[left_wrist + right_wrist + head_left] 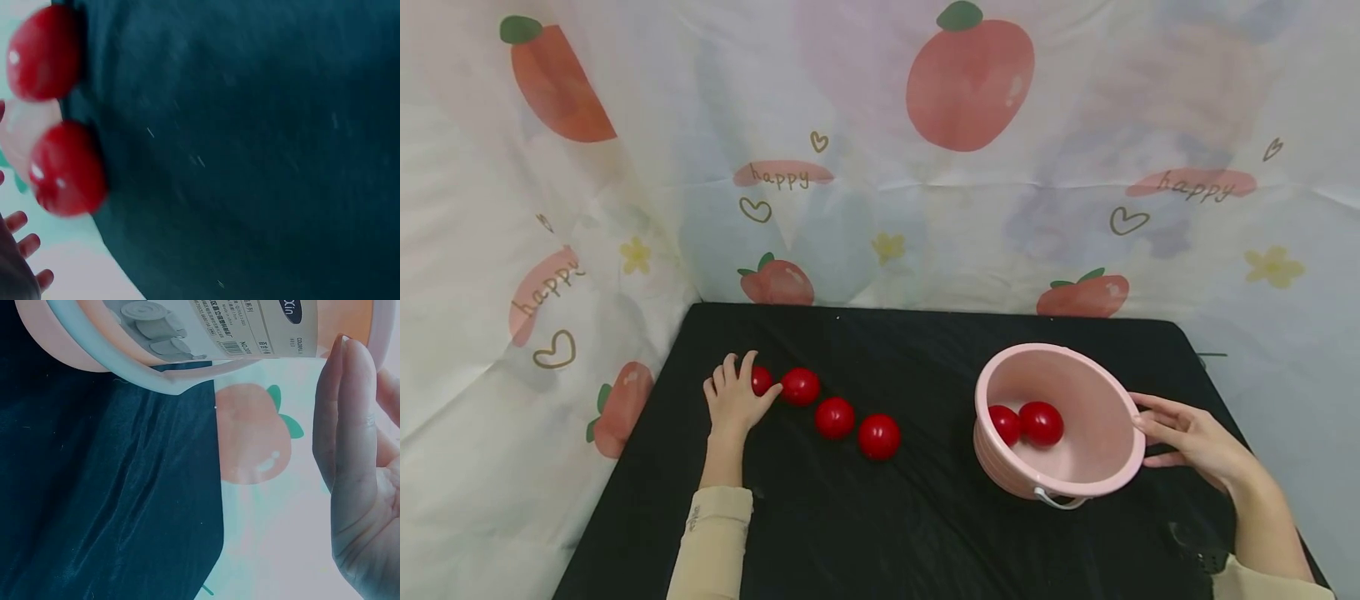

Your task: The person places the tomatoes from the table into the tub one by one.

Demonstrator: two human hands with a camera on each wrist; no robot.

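Cream sleeves [711, 542] lie closest in the head view, one on the left side of the bucket [1097, 400], one to its near right. Well left of the bucket, the left grip [735, 404] is released, its fingers splayed over the farthest of four balls [880, 437]; whether it touches that ball I cannot tell. These four stand in a slanting row on the black table [925, 533], left of the bucket, all plain glossy red with small bright highlights. Two more balls sit side by side inside the bucket, toward its left wall. The bucket is pale pink with a broad rim, its white handle [1060, 505] on the near side. At the bucket's right, the right grip [1187, 437] pinches the rim. Printed cloth [865, 100] hangs behind the bucket.

The left wrist view shows two balls, blurred but shiny, and relaxed fingertips [30, 245].

In the right wrist view, the bucket's outer wall bears a label [250, 331] with print, a barcode and a grey picture; fingers reach the bucket beside it.
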